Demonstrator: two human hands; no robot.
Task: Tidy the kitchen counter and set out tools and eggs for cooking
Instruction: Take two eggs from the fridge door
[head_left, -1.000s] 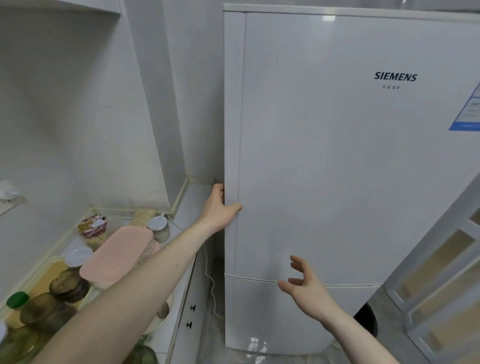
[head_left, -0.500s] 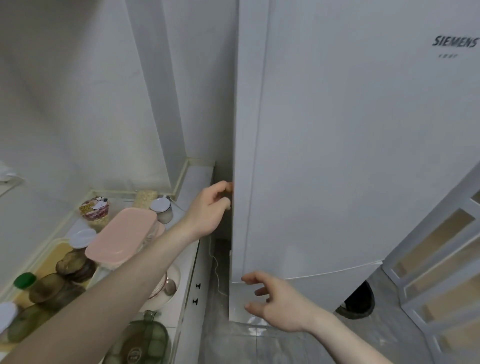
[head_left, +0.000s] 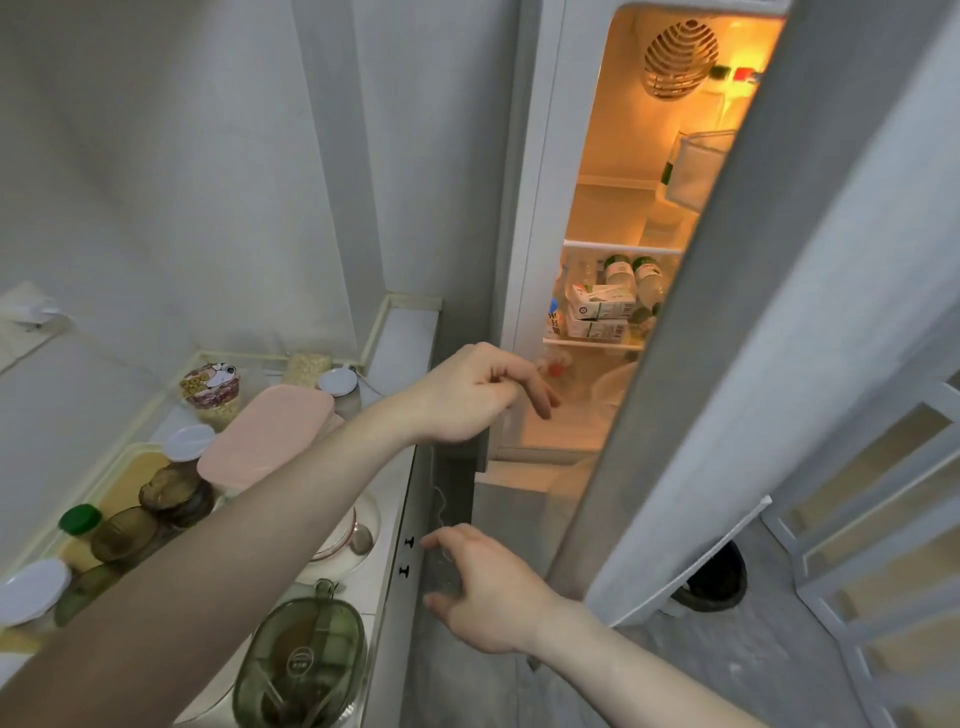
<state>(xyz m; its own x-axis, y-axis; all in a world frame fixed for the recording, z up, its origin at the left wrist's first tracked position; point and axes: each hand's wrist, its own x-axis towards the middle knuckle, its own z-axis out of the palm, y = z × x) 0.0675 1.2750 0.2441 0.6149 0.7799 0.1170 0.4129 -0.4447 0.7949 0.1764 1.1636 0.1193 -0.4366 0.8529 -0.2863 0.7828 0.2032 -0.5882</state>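
Fridge door (head_left: 769, 312): closed a second ago, now swung open, interior lit. Left hand (head_left: 478, 395) off the door edge, fingers loosely curled, empty. Right hand (head_left: 488, 592) spread, empty. Eggs: not discernible on shelves; bench (head_left: 400, 338) cluttered.

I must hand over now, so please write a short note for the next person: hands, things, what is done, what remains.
Left hand: loose, holds nothing, in front of the open fridge.
Right hand: open, empty, low by the cabinet.
Fridge door: partly open, light on; cartons and bottles on a shelf. No eggs visible.
Counter: crowded with jars and the pink container.
Left: find the eggs, set out tools, tidy.
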